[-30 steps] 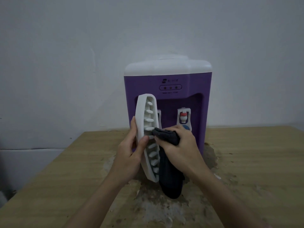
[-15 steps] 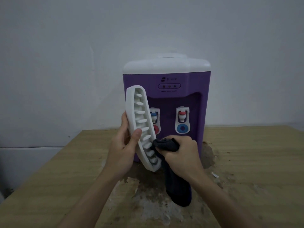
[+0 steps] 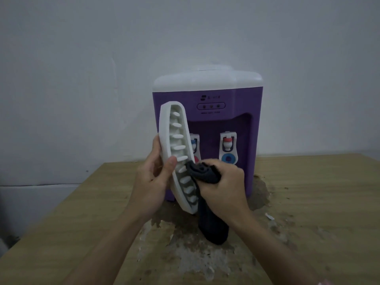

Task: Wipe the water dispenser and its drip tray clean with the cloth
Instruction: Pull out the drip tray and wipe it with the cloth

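Note:
A purple water dispenser (image 3: 242,103) with a white top stands on the wooden table against the wall. In front of it my left hand (image 3: 150,182) grips the white slotted drip tray (image 3: 164,136), held upright and tilted, thumb on its front rim. My right hand (image 3: 224,188) holds a dark cloth (image 3: 203,173) bunched against the tray's lower slots. The cloth's loose end (image 3: 213,229) hangs down to the table. The dispenser's left tap is partly hidden by the tray; the right tap (image 3: 227,144) shows fully.
The wooden table (image 3: 318,202) has a worn, peeling patch (image 3: 185,258) in front of and beside the dispenser. A pale wall runs right behind the dispenser. The table's left edge slants away at the lower left.
The tray has tilted with its top swinging left, uncovering more of the dispenser's front. My right hand has rubbed the cloth down and back up the tray's lower slots.

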Tool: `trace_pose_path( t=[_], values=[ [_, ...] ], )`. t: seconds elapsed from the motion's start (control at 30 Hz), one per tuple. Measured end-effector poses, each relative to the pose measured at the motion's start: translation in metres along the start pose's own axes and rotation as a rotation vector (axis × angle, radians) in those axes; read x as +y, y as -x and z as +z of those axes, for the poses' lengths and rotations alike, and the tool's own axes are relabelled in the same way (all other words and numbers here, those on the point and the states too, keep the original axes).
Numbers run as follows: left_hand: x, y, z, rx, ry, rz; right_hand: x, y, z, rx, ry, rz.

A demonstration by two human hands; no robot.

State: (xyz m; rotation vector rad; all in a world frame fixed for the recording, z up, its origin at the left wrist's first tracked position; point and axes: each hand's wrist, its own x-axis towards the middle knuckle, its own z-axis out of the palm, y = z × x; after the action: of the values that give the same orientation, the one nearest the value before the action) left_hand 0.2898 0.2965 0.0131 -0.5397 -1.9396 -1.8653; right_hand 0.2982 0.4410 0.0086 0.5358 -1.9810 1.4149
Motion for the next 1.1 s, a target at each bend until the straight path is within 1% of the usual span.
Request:
trace_pose_path(
  t=[0.07, 0.13, 0.23, 0.33, 0.43, 0.47, 0.57, 0.63, 0.73, 0.87, 1.0, 1.1],
  values=[
    [0.0, -0.001, -0.002, 0.052, 0.003, 0.01, 0.006, 0.006, -0.002, -0.07, 0.021, 0.021],
    [-0.001, -0.003, -0.005, 0.093, 0.031, 0.009, 0.01, 0.011, -0.005, -0.125, 0.098, 0.025],
    [-0.002, -0.006, -0.007, 0.088, 0.068, 0.002, 0.009, 0.011, -0.01, -0.196, 0.201, 0.047],
    [-0.007, -0.004, -0.007, 0.113, 0.155, -0.043, 0.004, 0.003, -0.018, -0.277, 0.233, 0.055],
    [-0.009, -0.002, -0.007, 0.113, 0.19, -0.075, -0.001, -0.003, -0.029, -0.355, 0.242, 0.047],
    [-0.008, -0.003, -0.006, 0.114, 0.196, -0.079, -0.002, -0.005, -0.031, -0.332, 0.233, 0.024],
    [-0.007, -0.006, -0.005, 0.1, 0.203, -0.072, -0.003, -0.007, -0.034, -0.118, 0.136, -0.152],
    [-0.007, -0.006, -0.005, 0.077, 0.181, -0.072, -0.004, -0.008, -0.034, -0.056, 0.138, -0.295],
    [-0.006, -0.004, -0.005, 0.058, 0.163, -0.059, -0.003, -0.009, -0.029, -0.131, 0.272, -0.494],
    [-0.004, -0.002, -0.003, 0.01, 0.153, -0.031, 0.004, -0.006, -0.014, -0.263, 0.404, -0.682],
    [-0.007, 0.002, -0.002, -0.028, 0.134, -0.052, 0.006, -0.006, -0.007, -0.341, 0.531, -0.734],
    [-0.011, 0.005, -0.007, -0.033, 0.107, -0.064, 0.007, -0.006, -0.011, -0.433, 0.61, -0.761]
  ],
)
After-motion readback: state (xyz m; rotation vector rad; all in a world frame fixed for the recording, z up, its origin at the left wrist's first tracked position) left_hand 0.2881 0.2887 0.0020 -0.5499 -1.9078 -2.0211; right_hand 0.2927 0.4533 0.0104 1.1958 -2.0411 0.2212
